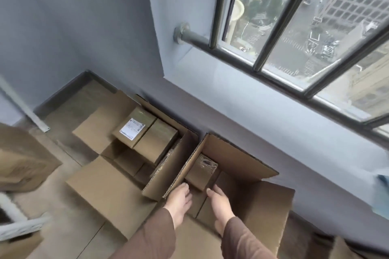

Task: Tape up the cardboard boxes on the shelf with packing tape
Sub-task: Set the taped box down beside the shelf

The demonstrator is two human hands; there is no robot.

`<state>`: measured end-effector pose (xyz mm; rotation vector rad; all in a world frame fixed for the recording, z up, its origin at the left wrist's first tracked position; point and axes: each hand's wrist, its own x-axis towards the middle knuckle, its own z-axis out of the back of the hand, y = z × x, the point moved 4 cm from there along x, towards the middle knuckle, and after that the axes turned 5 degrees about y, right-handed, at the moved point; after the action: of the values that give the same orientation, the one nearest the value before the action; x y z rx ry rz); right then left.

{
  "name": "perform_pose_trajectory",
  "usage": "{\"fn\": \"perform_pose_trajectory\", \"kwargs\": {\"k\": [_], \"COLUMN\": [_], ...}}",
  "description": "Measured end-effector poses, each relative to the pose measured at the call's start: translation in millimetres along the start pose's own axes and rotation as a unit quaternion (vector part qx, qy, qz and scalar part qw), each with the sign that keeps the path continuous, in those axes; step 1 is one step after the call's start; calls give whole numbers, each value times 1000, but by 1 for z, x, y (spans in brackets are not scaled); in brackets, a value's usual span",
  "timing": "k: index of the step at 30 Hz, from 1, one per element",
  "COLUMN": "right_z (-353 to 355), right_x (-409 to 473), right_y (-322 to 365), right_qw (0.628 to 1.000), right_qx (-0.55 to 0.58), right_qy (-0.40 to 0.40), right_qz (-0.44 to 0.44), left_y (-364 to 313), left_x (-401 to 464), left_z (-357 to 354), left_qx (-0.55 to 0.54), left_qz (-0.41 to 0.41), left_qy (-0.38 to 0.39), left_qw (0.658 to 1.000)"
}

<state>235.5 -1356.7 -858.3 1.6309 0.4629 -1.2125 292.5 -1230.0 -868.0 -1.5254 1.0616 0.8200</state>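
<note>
Both my hands reach down into a large open cardboard carton (265, 206) on the floor under the window. Inside it lies a small taped cardboard box (202, 171) with shiny tape on its top. My left hand (180, 203) is just left of that small box, fingers straight, holding nothing. My right hand (221, 204) is just right of it, fingers extended and empty. Neither hand clearly touches the small box. No packing tape roll is in view.
A second open carton (101, 187) to the left holds several small boxes, one with a white shipping label (132, 128). A cardboard box (19, 164) stands at far left, beside a white shelf frame (23, 227). A barred window (294, 33) and grey wall are ahead.
</note>
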Motion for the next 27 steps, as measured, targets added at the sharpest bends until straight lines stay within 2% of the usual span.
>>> {"fn": "perform_pose_trajectory", "kwargs": {"k": [4, 9, 16, 20, 27], "right_z": [-21, -63, -142, -216, -360], "right_x": [-113, -265, -461, -562, -722], "right_y": [59, 149, 231, 229, 145], "right_qw": [998, 987, 943, 905, 828], "right_qx": [-5, -50, -140, -176, -201], "right_qy": [57, 141, 254, 323, 449], "right_qz": [7, 57, 161, 216, 270], "left_y": [-44, -115, -181, -195, -151], "left_x": [-126, -285, -498, -610, -774], "left_z": [0, 9, 56, 118, 279], "left_qx": [-2, -30, -120, -167, -225], "left_qz": [-38, -135, -302, -383, -484], "left_qy": [7, 2, -12, -50, -126], "left_qw": [999, 990, 946, 907, 836]}}
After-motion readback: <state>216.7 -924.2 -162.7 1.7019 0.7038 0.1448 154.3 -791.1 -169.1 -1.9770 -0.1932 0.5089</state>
